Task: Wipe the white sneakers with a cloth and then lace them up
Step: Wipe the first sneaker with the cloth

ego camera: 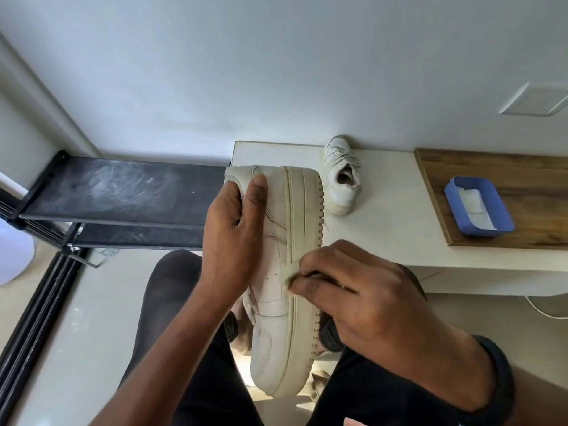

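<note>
Right hand (368, 296), lower right, pinches cloth (289, 273) against sneaker (276, 348) midsole; left hand (233, 235) grips the upper; long axis runs up-frame.

place: home, a room corner
evidence: black metal shoe rack (123, 192), low white table (384, 210) by plain wall (276, 72), wooden board (507, 186), tiled floor (76, 318)

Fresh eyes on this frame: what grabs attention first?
The white sneaker dead centre, held on its side by the left hand while the right hand pinches a small cloth against its midsole. Behind it, a second sneaker stands on the table, and a blue tray sits on the wooden board at right.
</note>
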